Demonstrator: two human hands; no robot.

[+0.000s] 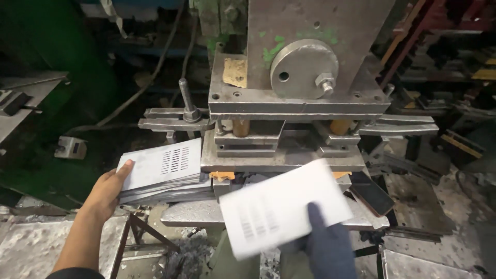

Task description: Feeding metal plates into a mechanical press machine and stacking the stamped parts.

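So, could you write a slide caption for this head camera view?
At a metal press, left hand touches stacked slotted sheets; gloved right hand holds one sheet.

Die slot between press block [297,82] and bed plate [281,160] is low and tight, guide posts [241,127] either side. Slotted sheet stack [163,170] blocks the left approach, phone [372,194] sits right. Front edge is open.

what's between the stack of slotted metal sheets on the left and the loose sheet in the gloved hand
In the head view, between the stack of slotted sheets and the blurred sheet in the gloved right hand lies the grey press bed's front edge with an orange tab.
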